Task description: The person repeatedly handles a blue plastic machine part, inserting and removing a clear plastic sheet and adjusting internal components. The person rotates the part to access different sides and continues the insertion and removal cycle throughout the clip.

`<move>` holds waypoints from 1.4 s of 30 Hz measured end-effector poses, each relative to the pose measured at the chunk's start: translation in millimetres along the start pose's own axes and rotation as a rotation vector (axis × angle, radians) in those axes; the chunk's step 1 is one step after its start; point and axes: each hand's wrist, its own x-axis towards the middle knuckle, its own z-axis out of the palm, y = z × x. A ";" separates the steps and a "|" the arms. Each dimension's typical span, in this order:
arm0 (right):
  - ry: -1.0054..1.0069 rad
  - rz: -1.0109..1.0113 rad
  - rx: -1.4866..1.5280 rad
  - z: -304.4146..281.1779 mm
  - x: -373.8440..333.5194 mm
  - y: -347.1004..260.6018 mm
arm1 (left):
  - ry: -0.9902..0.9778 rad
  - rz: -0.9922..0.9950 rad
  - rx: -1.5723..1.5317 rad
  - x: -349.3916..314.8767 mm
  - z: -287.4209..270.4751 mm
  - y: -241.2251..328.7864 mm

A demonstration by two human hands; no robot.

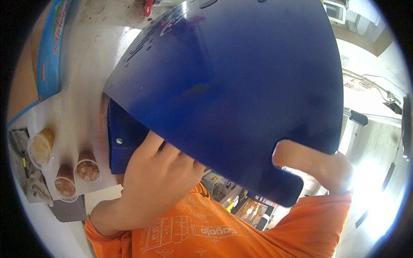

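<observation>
A large, curved, glossy blue metal panel fills most of the head view, tilted toward me. It has a notch cut in its lower right edge, and small holes and white lettering near its upper left. My left hand is closed on the panel's lower edge, its fingertips hidden beneath. Beside that hand, a flat blue piece with a rivet shows under the panel; I cannot tell whether the two are joined. My right forearm passes behind the panel and shows partly through the notch; the right hand itself is hidden.
Several plastic cups stand at the lower left, one with a yellow drink and others with brown iced drinks. Near them lies a grey cloth. A blue printed box and a red-handled tool are farther back on the grey worktop.
</observation>
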 end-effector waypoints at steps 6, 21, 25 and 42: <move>-0.133 -0.022 0.054 -13.0 29.0 2.6 | 0.094 -0.056 -0.133 7.6 -9.8 -6.6; 0.212 0.034 0.262 -60.7 -54.1 -7.5 | 0.024 0.023 -0.090 8.0 -10.6 -3.9; 0.733 0.205 0.169 -59.8 -93.4 -0.5 | 0.008 0.023 -0.035 4.0 -13.6 -1.9; 0.452 0.241 0.562 -65.4 -1.8 118.8 | 0.142 -0.022 -0.086 2.6 2.8 -13.5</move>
